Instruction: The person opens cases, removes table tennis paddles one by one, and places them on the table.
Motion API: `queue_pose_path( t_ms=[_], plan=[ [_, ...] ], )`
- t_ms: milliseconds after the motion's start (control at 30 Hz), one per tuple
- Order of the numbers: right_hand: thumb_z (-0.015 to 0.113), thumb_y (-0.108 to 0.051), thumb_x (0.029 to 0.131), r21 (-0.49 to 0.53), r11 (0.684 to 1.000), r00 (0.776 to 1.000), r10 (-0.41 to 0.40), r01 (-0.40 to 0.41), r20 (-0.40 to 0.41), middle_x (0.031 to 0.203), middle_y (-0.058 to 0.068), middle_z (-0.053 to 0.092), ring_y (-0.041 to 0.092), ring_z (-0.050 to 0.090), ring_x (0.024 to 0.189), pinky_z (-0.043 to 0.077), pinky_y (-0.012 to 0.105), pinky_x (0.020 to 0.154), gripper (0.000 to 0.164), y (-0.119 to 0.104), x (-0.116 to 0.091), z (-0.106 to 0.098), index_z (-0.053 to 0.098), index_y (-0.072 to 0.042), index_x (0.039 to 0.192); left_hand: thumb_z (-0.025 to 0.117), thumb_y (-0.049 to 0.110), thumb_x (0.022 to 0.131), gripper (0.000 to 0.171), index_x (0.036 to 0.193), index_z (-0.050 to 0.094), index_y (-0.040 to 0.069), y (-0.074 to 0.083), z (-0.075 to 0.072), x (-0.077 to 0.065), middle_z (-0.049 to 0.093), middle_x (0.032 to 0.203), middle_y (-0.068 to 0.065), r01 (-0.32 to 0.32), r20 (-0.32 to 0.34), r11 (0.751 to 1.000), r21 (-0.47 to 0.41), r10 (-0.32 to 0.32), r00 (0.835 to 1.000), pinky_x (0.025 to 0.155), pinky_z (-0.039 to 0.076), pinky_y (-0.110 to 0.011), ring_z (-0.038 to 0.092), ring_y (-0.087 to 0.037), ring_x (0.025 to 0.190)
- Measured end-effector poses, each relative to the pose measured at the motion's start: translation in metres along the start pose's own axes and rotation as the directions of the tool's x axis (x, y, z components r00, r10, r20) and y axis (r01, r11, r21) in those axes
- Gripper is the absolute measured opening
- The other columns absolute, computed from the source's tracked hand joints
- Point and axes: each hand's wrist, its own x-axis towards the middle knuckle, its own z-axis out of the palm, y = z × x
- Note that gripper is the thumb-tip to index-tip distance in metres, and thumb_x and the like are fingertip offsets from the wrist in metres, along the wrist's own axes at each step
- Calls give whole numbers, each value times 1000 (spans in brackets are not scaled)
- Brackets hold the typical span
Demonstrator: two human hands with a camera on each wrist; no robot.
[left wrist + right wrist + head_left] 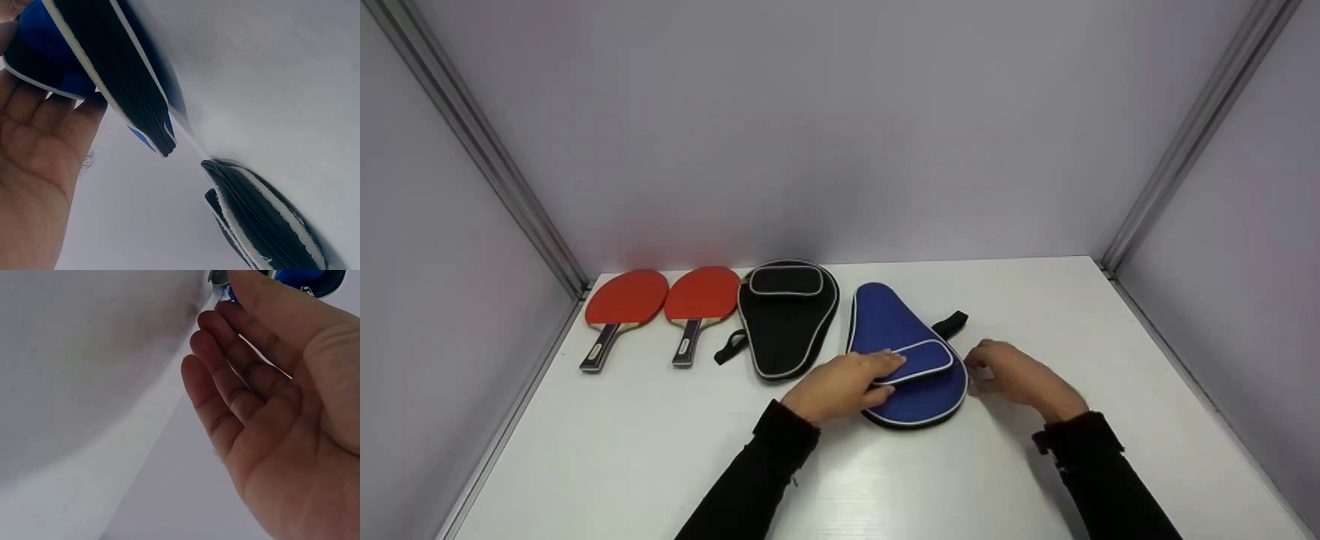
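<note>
A blue table tennis bat case [913, 405] with white piping and a front pocket lies on the white table. My left hand [844, 382] rests across the pocket, fingers fairly straight and thumb at its lower side. In the left wrist view those fingers [62, 112] lie along the pocket's edge, and the case's dark zipped side [121, 73] shows. At the case's right edge, my right hand [1020, 377] has thumb and index finger together. In the right wrist view a small metal zipper pull [218, 277] shows at the pinching thumb and index finger; the other fingers are loosely bent.
Left of the blue case lies a black bat case [784, 330] with a strap loop [731, 346]. Farther left are two red bats, one [703, 294] beside the other [628, 298]. A black strap [951, 325] sticks out behind the blue case. Pale walls enclose the table.
</note>
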Motion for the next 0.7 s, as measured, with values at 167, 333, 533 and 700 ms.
queue_pose_path(
  t_ms=[167,333,533,700],
  plan=[
    [85,-1,102,-46,999,1000,-6,5,-24,96,6,79,20,73,92,65,42,85,6,1,4,4,82,-5,98,67,32,121,59,176,56,14,1,2,1,60,179,-4,1,-9,999,45,0,1000,141,48,-41,57,-23,169],
    [80,3,102,-60,998,999,13,-15,-36,93,3,76,13,67,86,61,35,79,12,4,3,5,81,-7,94,66,33,122,58,175,56,12,6,10,5,61,177,-5,17,-45,991,130,-11,999,139,51,-41,60,-24,166],
    [77,-2,105,-37,997,997,60,-62,-42,89,0,72,10,58,82,53,31,75,14,4,2,4,80,-9,93,64,33,122,57,173,58,8,13,15,13,63,175,-9,55,-71,980,192,-42,997,137,54,-41,61,-27,166],
    [78,-5,107,-42,990,987,128,-132,-94,90,1,75,14,62,84,58,38,77,9,6,2,3,81,-8,99,64,34,123,57,174,58,9,17,18,23,63,175,-8,93,-93,974,204,-75,993,134,56,-41,62,-26,165]
  ],
)
